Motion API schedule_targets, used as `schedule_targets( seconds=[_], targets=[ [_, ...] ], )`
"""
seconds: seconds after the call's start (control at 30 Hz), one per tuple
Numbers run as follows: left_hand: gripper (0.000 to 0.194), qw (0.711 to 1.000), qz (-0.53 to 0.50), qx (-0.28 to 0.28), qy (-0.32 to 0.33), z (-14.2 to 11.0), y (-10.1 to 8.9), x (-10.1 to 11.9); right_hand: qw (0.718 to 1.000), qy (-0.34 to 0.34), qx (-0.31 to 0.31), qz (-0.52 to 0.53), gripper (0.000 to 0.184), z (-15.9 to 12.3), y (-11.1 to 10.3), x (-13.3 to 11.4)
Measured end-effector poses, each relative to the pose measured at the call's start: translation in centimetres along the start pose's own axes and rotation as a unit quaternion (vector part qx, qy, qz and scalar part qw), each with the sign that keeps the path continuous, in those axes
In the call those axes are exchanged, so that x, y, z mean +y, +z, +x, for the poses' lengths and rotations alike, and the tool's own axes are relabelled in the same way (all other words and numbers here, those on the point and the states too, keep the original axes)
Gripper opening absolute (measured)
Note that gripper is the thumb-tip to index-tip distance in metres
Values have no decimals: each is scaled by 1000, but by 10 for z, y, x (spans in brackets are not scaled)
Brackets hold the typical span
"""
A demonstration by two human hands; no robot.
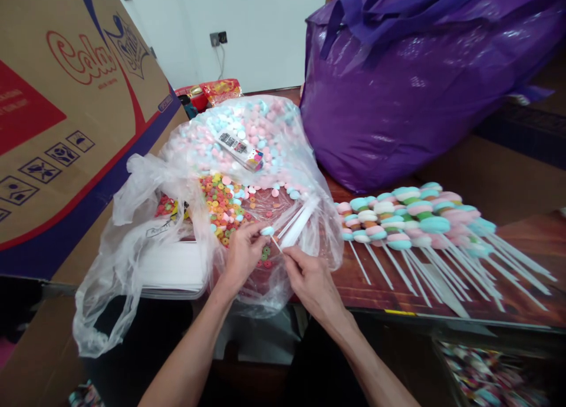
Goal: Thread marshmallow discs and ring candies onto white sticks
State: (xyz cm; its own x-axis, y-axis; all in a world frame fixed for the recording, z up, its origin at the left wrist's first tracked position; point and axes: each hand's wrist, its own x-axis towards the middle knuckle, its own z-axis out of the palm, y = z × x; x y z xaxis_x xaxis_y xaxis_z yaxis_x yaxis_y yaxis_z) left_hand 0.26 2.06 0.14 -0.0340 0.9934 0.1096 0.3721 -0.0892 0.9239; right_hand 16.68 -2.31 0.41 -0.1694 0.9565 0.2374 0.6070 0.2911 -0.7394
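Observation:
My left hand pinches a pale blue round candy at the tip of a thin white stick. My right hand grips that stick lower down. Both hands work over an open clear plastic bag holding small colourful ring candies, pink and blue marshmallow candies and a bundle of white sticks. To the right, several finished candy skewers lie fanned out on the wooden table.
A large cardboard box leans at the left. A big purple bag stands behind the skewers. A small printed packet lies on the marshmallows. Red packets sit near the white wall. More candies show below the table edge.

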Motion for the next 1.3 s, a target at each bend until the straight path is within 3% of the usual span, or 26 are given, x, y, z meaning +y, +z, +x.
schedule_targets(
  seconds=[0.1,0.23,0.4,0.5,0.6,0.7,0.8,0.93,1.03,1.2,1.3],
  targets=[
    [25,1000,15,-12,5,-6,0,1,1000,2,8,5,31,0,5,-3],
    [28,997,-27,-70,-6,-14,3,2,1000,-12,20,8,30,1,9,-1],
    [34,993,5,-102,56,-21,6,13,998,-19,41,-32,29,5,9,7],
    [37,991,104,-57,58,-10,1,20,996,-27,56,-57,30,4,9,15],
    [33,961,274,13,40,9,-7,19,995,-34,66,-67,29,1,10,20],
    [31,926,377,-12,27,25,-10,11,994,-37,70,-74,30,0,13,21],
    [28,920,391,-20,25,30,-9,2,993,-42,73,-85,31,1,15,20],
    [26,939,343,-11,28,30,-9,-3,993,-39,66,-86,32,2,14,19],
    [28,934,353,-38,53,29,-8,3,994,-38,61,-88,32,2,15,20],
    [26,882,447,-126,78,29,-8,18,993,-37,58,-93,32,1,15,21],
    [24,887,434,-139,79,33,-10,17,992,-42,65,-95,32,1,16,21]
  ],
)
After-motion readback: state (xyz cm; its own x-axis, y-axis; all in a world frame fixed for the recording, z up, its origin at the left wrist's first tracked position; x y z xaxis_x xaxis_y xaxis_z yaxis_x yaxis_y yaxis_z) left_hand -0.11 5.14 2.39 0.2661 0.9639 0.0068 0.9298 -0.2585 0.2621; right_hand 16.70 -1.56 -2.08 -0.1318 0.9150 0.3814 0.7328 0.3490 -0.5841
